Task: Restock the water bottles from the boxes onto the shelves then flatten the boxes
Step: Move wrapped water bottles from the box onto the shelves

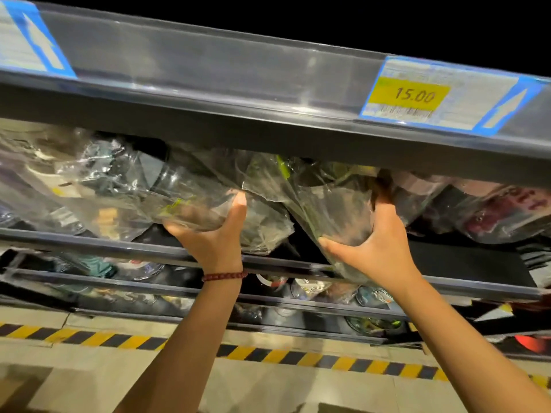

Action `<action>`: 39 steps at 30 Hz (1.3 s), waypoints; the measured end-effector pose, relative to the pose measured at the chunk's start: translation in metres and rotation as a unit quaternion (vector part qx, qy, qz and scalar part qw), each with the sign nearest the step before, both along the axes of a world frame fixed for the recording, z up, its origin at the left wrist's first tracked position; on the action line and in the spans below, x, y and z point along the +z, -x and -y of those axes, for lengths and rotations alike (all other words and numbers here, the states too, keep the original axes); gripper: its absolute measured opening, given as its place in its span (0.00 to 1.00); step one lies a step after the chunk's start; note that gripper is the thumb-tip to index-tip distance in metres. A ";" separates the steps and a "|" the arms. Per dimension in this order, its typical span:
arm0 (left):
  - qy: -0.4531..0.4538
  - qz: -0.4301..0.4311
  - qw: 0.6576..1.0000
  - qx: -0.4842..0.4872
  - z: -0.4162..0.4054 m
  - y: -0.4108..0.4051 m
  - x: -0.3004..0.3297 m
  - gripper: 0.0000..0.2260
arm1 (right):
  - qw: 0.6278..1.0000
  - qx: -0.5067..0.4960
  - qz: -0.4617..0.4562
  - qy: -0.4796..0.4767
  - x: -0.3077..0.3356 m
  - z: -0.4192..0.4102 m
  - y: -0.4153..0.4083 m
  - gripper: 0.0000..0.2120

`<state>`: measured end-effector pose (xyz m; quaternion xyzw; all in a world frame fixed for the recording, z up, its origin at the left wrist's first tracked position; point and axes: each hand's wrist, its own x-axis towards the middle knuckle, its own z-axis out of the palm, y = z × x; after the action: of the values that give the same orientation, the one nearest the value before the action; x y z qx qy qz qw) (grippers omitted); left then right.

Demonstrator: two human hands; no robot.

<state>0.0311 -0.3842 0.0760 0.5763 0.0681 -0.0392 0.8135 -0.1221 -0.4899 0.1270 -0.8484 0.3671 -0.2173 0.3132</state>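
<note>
Both my arms reach up into a dark shelf bay [179,251]. My left hand [213,234] grips the end of a clear plastic-wrapped item [190,204] lying on its side, thumb on top, fingers underneath. My right hand [372,248] grips a second clear plastic-wrapped item [331,213] beside it, thumb below, fingers going up behind it. Both items rest tilted among other wrapped goods. No water bottle or cardboard box is plainly recognisable in this blurred view.
The shelf above has a clear price rail [238,73] with a yellow 15.00 tag [411,95]. More wrapped goods [501,210] fill the bay to the right. Lower shelves [298,311] hold packed items. Yellow-black hazard tape [298,357] crosses the tiled floor.
</note>
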 end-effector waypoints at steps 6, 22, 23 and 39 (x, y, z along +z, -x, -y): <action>-0.064 0.042 0.997 -0.003 -0.014 -0.018 -0.019 0.53 | 0.988 0.008 0.100 -0.118 -0.018 -0.002 -0.012 0.39; -0.159 0.071 0.983 -0.063 -0.039 -0.044 -0.022 0.54 | 0.941 -0.026 0.203 -0.271 -0.042 -0.032 -0.050 0.41; -0.166 0.078 0.981 -0.066 -0.041 -0.045 -0.022 0.54 | 0.939 -0.028 0.203 -0.278 -0.044 -0.034 -0.053 0.41; -0.261 0.252 0.917 -0.166 -0.058 -0.059 -0.003 0.47 | 0.954 -0.046 0.151 -0.256 -0.061 -0.047 -0.082 0.32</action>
<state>0.0905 -0.3267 0.0728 0.7616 -0.2281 -0.0085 0.6065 -0.0400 -0.4424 0.0658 -0.6795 0.3976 -0.2556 0.5611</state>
